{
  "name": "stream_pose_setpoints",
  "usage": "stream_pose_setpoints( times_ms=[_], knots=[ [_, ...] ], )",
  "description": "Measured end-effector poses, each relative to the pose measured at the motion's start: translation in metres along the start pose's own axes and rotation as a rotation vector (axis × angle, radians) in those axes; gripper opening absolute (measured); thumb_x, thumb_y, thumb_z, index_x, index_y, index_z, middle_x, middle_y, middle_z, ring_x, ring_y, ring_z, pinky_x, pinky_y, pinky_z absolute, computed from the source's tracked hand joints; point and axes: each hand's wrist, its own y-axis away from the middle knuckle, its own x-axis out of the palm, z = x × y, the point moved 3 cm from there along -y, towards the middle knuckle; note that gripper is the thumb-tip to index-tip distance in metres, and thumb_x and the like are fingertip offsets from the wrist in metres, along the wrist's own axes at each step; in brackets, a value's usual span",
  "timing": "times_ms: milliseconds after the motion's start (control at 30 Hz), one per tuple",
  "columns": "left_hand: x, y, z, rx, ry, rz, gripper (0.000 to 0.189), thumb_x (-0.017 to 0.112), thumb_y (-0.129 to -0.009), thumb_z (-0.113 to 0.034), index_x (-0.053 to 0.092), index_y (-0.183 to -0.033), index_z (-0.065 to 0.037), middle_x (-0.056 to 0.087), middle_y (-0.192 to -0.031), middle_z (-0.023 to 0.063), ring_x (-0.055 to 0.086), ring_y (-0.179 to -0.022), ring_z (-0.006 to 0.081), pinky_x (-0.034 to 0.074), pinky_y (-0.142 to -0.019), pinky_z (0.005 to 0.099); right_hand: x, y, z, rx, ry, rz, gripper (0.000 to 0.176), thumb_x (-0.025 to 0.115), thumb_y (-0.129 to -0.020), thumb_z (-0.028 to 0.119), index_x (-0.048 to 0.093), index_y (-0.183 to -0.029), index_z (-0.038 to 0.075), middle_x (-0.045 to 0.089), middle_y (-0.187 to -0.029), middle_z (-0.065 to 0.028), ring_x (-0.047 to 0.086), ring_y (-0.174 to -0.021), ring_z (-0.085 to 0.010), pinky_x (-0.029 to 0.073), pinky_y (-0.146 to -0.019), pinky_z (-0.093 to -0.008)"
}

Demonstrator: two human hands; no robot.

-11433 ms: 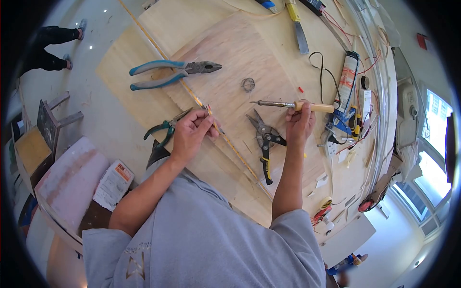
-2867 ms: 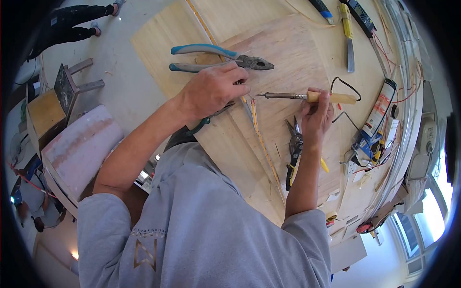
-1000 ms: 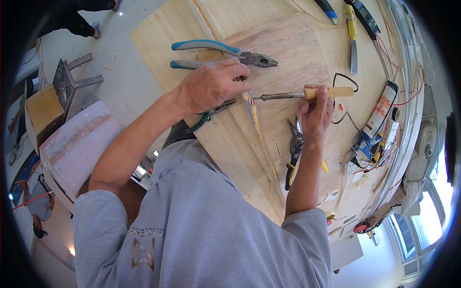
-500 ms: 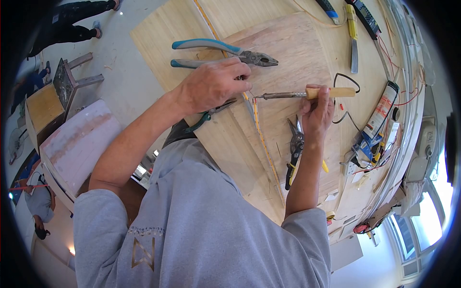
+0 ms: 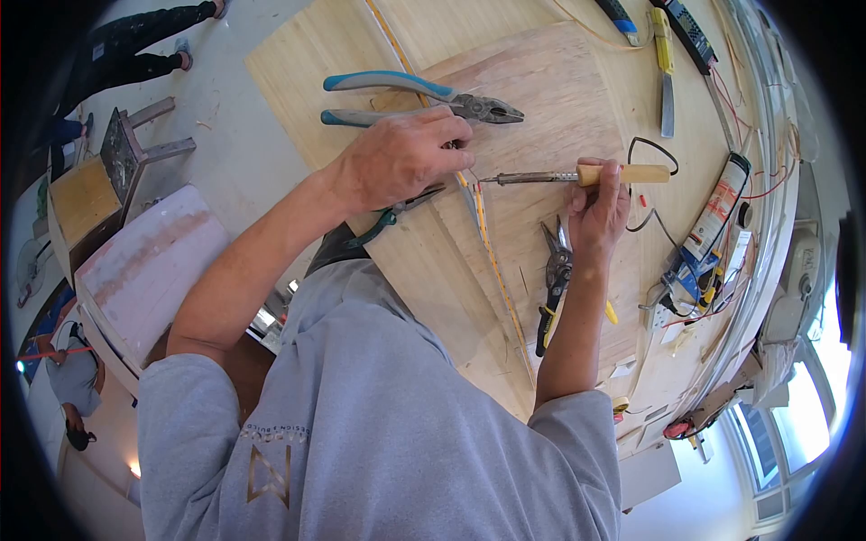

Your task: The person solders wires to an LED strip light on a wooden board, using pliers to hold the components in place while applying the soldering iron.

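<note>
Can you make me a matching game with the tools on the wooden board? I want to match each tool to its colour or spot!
Tools:
1. soldering iron
2. pliers
3. snips

Clues:
a. blue handles
b. black and yellow handles, lying beside the wrist
c. wooden handle, held in the right hand

Pairs: 1-c, 2-a, 3-b

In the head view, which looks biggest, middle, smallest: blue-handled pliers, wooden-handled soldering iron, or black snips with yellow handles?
1. Blue-handled pliers
2. Wooden-handled soldering iron, nearly as long but slimmer
3. Black snips, partly hidden, so unsure
</note>
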Motion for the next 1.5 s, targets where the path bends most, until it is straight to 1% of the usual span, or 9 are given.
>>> stream_pose_setpoints(
  times_ms=[700, 900, 1500],
  knots=[
    [-0.0016, 0.0015, 0.0006, 0.022, -0.039, 0.036, 0.018, 0.064, -0.072, -0.005, 0.065, -0.090, -0.007, 0.058, -0.096, 0.0047, 0.059, -0.094, 0.0231, 0.053, -0.073, 0.0320, 0.0023, 0.0020, 0.0021, 0.010, -0.012, 0.001, 0.042, 0.048, -0.098, 0.040, 0.060, -0.092, 0.000, 0.046, -0.053, -0.0018, 0.041, -0.044, -0.0089, 0.031, -0.041, -0.0214],
    [-0.0011, 0.0023, 0.0014, 0.028, -0.016, 0.010, 0.017, 0.064, -0.072, -0.005, 0.065, -0.089, -0.006, 0.058, -0.095, 0.0050, 0.059, -0.093, 0.0231, 0.053, -0.073, 0.0319, 0.0037, 0.0029, 0.0038, 0.020, -0.011, -0.009, 0.042, 0.048, -0.097, 0.040, 0.060, -0.092, 0.000, 0.045, -0.053, -0.0019, 0.041, -0.044, -0.0091, 0.031, -0.040, -0.0216],
    [-0.0028, 0.0014, 0.0003, 0.010, -0.009, 0.015, 0.019, 0.066, -0.071, -0.005, 0.065, -0.089, -0.006, 0.058, -0.095, 0.0047, 0.059, -0.092, 0.0227, 0.053, -0.071, 0.0317, 0.0019, 0.0017, 0.0014, 0.009, -0.025, -0.006, 0.042, 0.048, -0.098, 0.039, 0.061, -0.092, -0.001, 0.046, -0.054, -0.0019, 0.042, -0.045, -0.0088, 0.032, -0.041, -0.0212]
  ],
)
